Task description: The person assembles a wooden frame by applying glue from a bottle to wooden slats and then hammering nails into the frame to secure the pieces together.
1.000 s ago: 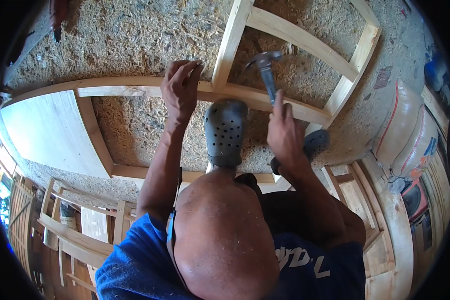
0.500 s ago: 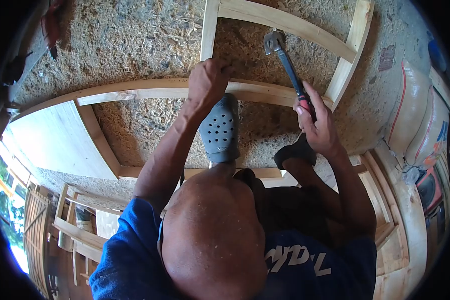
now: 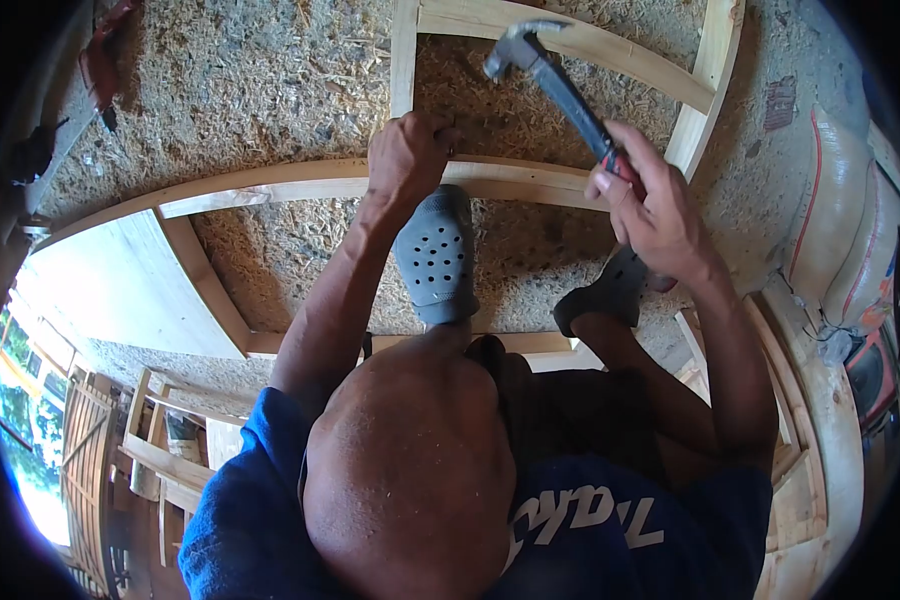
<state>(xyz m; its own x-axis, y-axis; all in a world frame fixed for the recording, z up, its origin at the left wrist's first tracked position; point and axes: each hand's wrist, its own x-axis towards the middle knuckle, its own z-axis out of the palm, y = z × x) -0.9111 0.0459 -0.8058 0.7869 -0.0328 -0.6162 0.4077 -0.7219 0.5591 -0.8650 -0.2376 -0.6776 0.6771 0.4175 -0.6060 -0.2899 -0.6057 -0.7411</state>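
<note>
My right hand [image 3: 655,205] is wrapped round the red and black grip of a claw hammer [image 3: 575,105]. The hammer's metal head is in the air, up and to the right of my left hand [image 3: 407,155]. That hand is closed, its fingertips bunched over the curved wooden rail [image 3: 510,180] where an upright wooden piece [image 3: 403,70] meets it. Whatever the fingers pinch there is too small or hidden to make out. A grey clog [image 3: 436,255] on one foot is just below the rail, close to my left hand.
The wooden frame continues to a curved top rail [image 3: 570,45] and a pale panel [image 3: 135,280]. Wood shavings [image 3: 260,90] cover the floor. Filled sacks [image 3: 835,200] lean at the right, near a speaker [image 3: 870,375]. A red tool [image 3: 100,65] lies at upper left.
The hammer has been raised and turned, its head now higher and farther left in view. My right hand has shifted slightly right. My left hand stays at the joint.
</note>
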